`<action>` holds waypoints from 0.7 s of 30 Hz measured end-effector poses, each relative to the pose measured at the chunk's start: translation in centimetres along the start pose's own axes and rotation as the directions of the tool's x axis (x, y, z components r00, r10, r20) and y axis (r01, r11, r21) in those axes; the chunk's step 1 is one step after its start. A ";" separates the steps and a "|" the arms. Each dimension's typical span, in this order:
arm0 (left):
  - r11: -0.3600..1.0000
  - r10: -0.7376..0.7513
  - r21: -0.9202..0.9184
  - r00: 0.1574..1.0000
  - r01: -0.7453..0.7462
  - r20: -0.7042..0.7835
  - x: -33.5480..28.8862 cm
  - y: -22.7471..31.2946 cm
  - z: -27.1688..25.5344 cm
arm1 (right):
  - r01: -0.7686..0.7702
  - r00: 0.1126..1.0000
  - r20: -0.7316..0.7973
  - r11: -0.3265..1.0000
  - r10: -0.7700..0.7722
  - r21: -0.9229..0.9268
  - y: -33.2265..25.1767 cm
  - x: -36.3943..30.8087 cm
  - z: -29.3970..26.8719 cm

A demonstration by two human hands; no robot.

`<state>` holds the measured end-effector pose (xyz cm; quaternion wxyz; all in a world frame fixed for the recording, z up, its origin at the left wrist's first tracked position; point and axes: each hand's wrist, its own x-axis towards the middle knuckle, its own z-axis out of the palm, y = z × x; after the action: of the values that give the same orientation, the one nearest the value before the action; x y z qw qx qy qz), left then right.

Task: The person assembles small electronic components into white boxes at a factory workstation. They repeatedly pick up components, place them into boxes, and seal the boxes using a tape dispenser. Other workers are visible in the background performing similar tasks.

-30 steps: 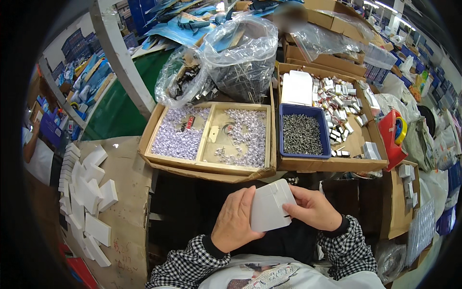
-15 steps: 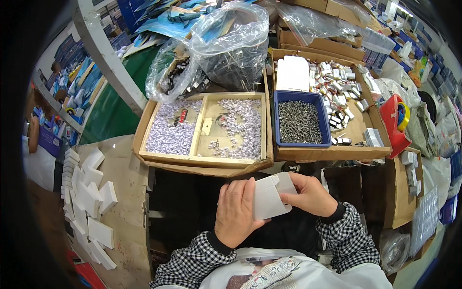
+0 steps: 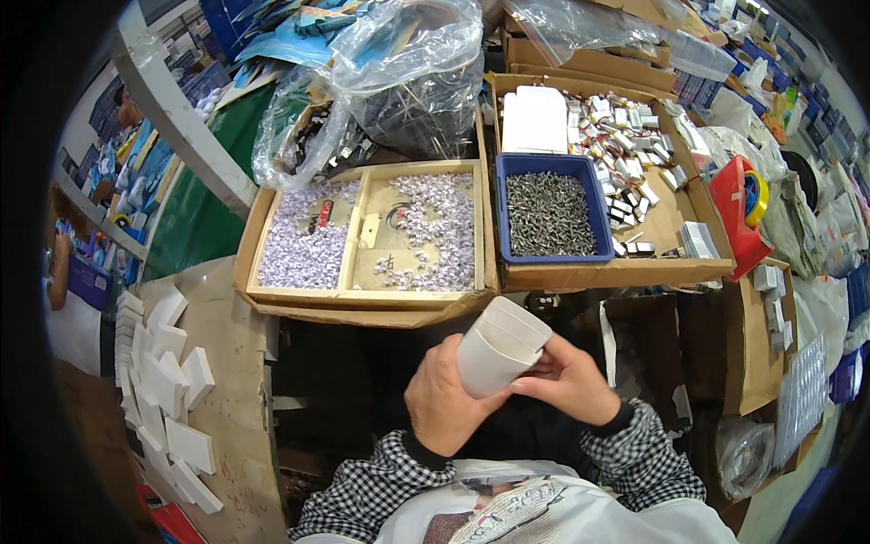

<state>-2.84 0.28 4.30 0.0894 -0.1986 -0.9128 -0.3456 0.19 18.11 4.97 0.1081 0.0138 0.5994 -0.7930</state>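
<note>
A small white carton (image 3: 488,359) is tilted in front of me, its end facing up and to the right, standing open so the inside shows. My left hand (image 3: 442,397) wraps round its left side and holds it. At the lower right corner of the open end, my right hand (image 3: 575,383) is closed, with thumb and fingers on the carton's edge. Whether those fingers pinch a flap is partly hidden. Both hands are just short of the wooden tray (image 3: 353,243), which has compartments of small whitish pieces.
White cartons (image 3: 190,444) lie in a heap on the cardboard-covered surface (image 3: 240,408) at left. A blue bin (image 3: 509,257) of small metal screws sits in a cardboard box (image 3: 634,275) with small white-and-silver parts. Beyond are clear plastic bags (image 3: 408,82); a red tape dispenser (image 3: 732,218) stands right.
The carton has turned in my hands and its end has come open toward the upper right. My right hand has moved down and slightly left along it. The view has shifted slightly.
</note>
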 end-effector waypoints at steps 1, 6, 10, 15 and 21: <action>1.000 0.014 -0.006 1.000 -0.014 -0.009 -0.3 0.3 0.6 | -0.008 1.000 -0.030 0.999 0.007 -0.035 0.4 -0.3 0.0; 0.893 -0.062 -0.430 0.981 0.137 0.185 -2.0 -0.7 2.5 | -0.037 0.999 -0.030 0.996 0.035 -0.078 0.9 -1.2 -2.5; 0.566 -0.114 -0.717 0.901 0.406 0.419 -3.8 -1.2 3.4 | -0.095 0.994 -0.056 0.994 0.092 -0.055 0.9 -2.2 -4.1; 0.389 -0.071 -0.727 0.805 0.566 0.589 -4.5 -1.8 3.1 | -0.054 0.947 -0.319 0.998 0.046 -0.016 3.2 -3.6 -2.7; 0.513 0.065 -0.650 0.730 0.560 0.680 -3.9 -3.6 1.7 | 0.054 0.941 -0.334 0.998 -0.058 -0.019 6.2 -5.1 -0.7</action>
<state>-0.86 -2.22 -0.32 -0.3788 -0.1759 -0.6319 -0.6529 6.22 18.00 -0.35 -0.0176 0.1305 0.6129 -0.7791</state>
